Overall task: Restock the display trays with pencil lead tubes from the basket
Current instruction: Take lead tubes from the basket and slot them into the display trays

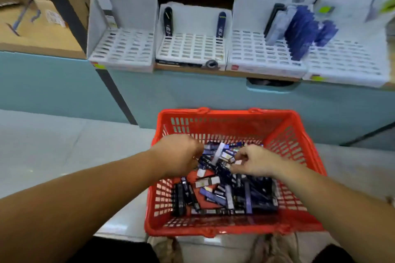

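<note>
A red plastic basket [213, 227] sits on the floor in front of me, holding several dark blue, black and white pencil lead tubes [226, 196]. Both my hands are inside it at the far end of the pile. My left hand [179, 155] has its fingers curled down into the tubes and seems to grip some, though the fingers are hidden. My right hand [252, 162] pinches a small white tube between thumb and fingers. Above, on the shelf, stand white slotted display trays [192, 49]; the middle one holds two upright tubes [167, 21].
A tray [267, 53] at the right holds a row of blue lead packs [301, 28]. The left tray [121, 49] shows bare slots. Cardboard boxes [32, 19] sit at the far left. A teal cabinet front [192, 92] stands behind the basket. My knees are below the basket.
</note>
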Demonstrator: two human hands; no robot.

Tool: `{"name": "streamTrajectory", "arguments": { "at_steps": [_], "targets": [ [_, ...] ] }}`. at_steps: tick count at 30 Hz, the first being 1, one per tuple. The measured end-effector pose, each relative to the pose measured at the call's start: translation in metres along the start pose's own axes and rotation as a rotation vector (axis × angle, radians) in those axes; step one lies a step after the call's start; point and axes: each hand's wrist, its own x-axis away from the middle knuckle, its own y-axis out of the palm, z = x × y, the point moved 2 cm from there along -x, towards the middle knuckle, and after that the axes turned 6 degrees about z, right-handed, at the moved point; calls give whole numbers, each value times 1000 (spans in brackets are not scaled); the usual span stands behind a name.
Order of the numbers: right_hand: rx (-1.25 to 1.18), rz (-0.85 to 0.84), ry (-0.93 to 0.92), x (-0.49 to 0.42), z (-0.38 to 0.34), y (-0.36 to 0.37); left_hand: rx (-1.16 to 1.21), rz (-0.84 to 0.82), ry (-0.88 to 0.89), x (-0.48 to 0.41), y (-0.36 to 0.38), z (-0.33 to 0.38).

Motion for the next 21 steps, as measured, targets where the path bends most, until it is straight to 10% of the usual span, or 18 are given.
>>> {"name": "streamTrajectory", "arguments": {
  "at_steps": [5, 10, 15, 21],
  "targets": [
    [-315, -78, 235, -6, 59, 55, 165, -261, -284, -27, 86, -2],
    [-213, -20, 293, -35, 86, 76, 442, -124, -735, -26, 160, 1],
    [-126, 21, 242, -60, 78, 89, 354, -168, -843, -15, 184, 5],
    [-15, 8, 230, -65, 70, 112, 843, -231, -1012, -4, 196, 4]
  ]
}}
